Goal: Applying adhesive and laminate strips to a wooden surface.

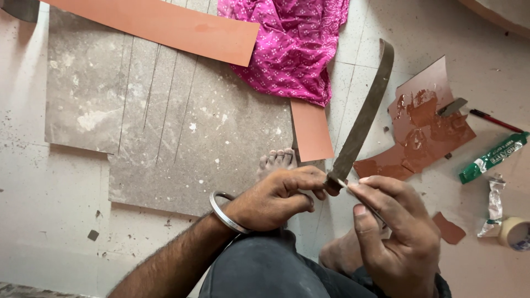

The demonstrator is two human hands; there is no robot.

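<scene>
Head view: left hand (276,198) pinching the lower end of a long grey strip (364,116), rising upright over the floor. Right hand (395,232) closed on a thin blade (361,201), possibly a knife, touching the strip. At right, green tube (493,157) beside crumpled foil (495,205) and tape roll (516,233).

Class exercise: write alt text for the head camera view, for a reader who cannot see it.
A seated person's left hand and right hand pinch the near end of a long grey strip above a dusty floor, near a glue-smeared brown sheet.
</scene>
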